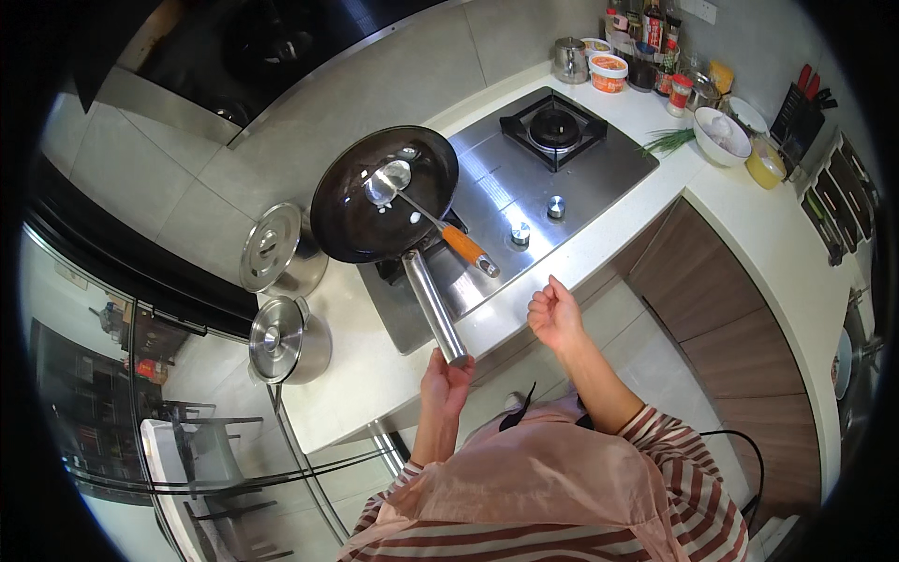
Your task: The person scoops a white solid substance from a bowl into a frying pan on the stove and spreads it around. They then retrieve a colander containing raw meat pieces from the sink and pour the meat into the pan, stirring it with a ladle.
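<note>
A dark wok (pixel 351 211) sits on the left burner of a steel gas hob (pixel 484 168). Its metal handle (pixel 437 309) points towards me, and my left hand (pixel 447 383) is at the handle's end, with fingers around or under the tip; how firmly they hold it cannot be told. Inside the wok rests the bowl of a metal ladle (pixel 388 181), whose wooden handle (pixel 463 247) reaches over the rim. A few small white bits lie in the wok near the ladle. My right hand (pixel 555 314) is loosely curled in front of the counter's edge, touching neither wok nor ladle.
Left of the hob stand two lidded steel pots (pixel 270 246), (pixel 277 341). At the back right are seasoning bottles (pixel 653 42), a tub (pixel 607 73), green stalks (pixel 668 140), a white bowl (pixel 723 151) and a knife block (pixel 797 116). A range hood (pixel 281 49) hangs above.
</note>
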{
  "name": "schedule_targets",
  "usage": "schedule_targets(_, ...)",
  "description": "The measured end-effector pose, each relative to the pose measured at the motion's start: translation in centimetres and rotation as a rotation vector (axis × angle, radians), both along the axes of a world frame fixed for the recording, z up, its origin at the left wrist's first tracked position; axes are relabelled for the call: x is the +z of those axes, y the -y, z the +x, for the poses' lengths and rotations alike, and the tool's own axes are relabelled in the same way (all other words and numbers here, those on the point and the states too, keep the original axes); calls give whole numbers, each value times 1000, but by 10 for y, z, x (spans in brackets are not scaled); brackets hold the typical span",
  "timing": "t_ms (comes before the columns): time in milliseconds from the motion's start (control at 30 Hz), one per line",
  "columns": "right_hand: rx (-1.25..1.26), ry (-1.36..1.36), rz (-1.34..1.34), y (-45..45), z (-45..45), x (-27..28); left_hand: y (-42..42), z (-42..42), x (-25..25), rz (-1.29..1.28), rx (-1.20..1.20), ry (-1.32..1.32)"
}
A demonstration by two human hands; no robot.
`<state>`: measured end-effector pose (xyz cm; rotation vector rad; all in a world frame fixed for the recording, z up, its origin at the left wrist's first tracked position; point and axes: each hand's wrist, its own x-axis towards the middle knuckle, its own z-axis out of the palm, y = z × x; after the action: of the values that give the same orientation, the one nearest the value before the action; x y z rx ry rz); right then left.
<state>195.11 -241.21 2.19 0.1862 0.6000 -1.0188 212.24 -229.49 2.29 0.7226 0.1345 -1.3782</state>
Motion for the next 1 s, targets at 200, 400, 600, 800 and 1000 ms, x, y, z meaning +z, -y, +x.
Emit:
schedule_targets(200, -101, 31, -42, -30, 7, -7, -11, -14, -20, -13, -117, -64)
schedule_targets(400, -175, -80, -37, -63, -2, -6, -21, -35, -39, -30, -363, -102)
schedule_targets(600, -193, -97, -55, -77, -7, 5, -33, -50, -29, -47, -473, -61)
schedule_targets(800, -149, -116, -166, -97, -28, 25, -46, -77, -22, -62, -490, -47)
schedule_targets(1000, -237, -61, -270, -129, -101, 36, -63, -143, -16, -41, -587, -36)
